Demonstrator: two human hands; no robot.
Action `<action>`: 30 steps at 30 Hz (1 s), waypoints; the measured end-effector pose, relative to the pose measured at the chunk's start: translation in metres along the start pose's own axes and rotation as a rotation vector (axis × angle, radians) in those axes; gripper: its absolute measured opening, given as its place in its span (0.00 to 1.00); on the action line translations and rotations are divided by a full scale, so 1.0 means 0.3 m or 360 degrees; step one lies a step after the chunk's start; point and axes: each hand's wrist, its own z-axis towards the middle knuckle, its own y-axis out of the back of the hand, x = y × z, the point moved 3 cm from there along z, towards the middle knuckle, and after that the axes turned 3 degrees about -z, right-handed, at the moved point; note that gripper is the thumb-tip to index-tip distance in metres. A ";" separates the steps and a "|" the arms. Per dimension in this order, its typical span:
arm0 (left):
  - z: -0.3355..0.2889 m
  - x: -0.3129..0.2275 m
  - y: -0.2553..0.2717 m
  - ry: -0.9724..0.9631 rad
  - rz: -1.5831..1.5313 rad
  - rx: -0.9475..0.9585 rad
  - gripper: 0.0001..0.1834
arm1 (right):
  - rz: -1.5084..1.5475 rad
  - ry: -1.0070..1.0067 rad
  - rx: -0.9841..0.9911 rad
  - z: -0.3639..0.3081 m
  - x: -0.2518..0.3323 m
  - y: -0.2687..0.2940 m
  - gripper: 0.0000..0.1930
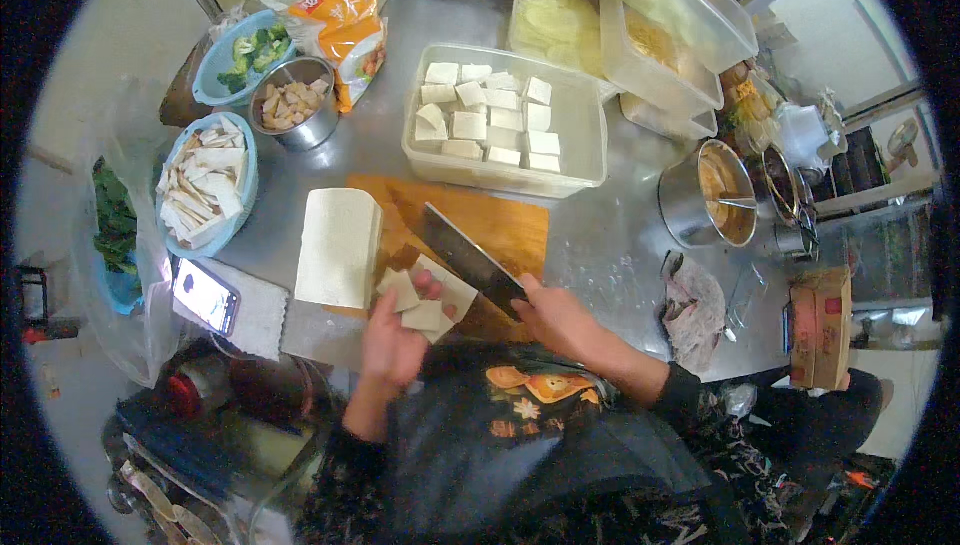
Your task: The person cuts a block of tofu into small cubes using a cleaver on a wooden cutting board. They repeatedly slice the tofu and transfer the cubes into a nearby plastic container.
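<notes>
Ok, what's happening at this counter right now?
A person is cutting tofu on a wooden cutting board. The right hand grips a cleaver, its blade lying over the board. The left hand holds a few cut tofu slices next to the large uncut tofu block. Behind the board, a clear plastic tub already holds many tofu pieces.

The right hand (556,317) hides the cleaver (468,258) handle; the tofu slices (425,300) cover the left palm.
</notes>
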 end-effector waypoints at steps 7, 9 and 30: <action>-0.001 -0.009 -0.122 -0.0024 0.0076 -0.0094 0.21 | 0.0549 0.0302 -0.0227 -0.121 0.017 0.103 0.12; 0.023 -0.004 -0.179 -0.0012 0.0023 0.0319 0.22 | 0.0771 0.0281 -0.0074 -0.137 0.046 0.121 0.12; 0.049 -0.014 -0.041 0.0191 -0.0247 0.0723 0.21 | 0.1153 0.0034 0.0026 -0.110 0.038 0.135 0.13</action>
